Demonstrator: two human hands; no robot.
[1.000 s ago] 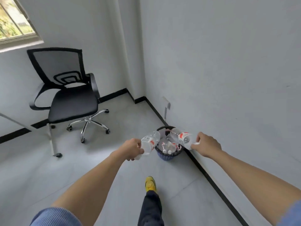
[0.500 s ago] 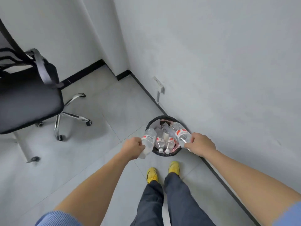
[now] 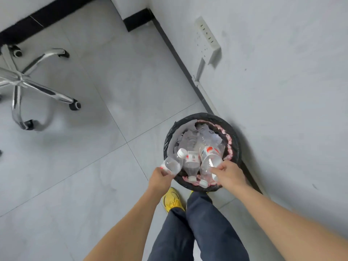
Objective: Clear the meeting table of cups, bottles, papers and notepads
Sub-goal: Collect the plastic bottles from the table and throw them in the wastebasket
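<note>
I stand over a round waste bin (image 3: 233, 129) lined with a black bag, set against the wall. My left hand (image 3: 160, 178) grips a clear plastic bottle (image 3: 172, 164) at the bin's near-left rim, its white cap pointing into the bin. My right hand (image 3: 228, 174) holds a second clear bottle with a red and white label (image 3: 209, 157) over the bin's near side. Inside the bin lie other clear bottles (image 3: 191, 163) and crumpled white paper (image 3: 199, 134).
The chrome wheeled base of an office chair (image 3: 28, 85) stands on the grey tile floor at the left. A white socket strip (image 3: 207, 33) is fixed to the wall beyond the bin. My legs and a yellow shoe (image 3: 172, 201) are just in front of the bin.
I have stepped up to the bin and my view has tipped down onto it. Both hands have brought their bottles lower, to the bin's rim.
</note>
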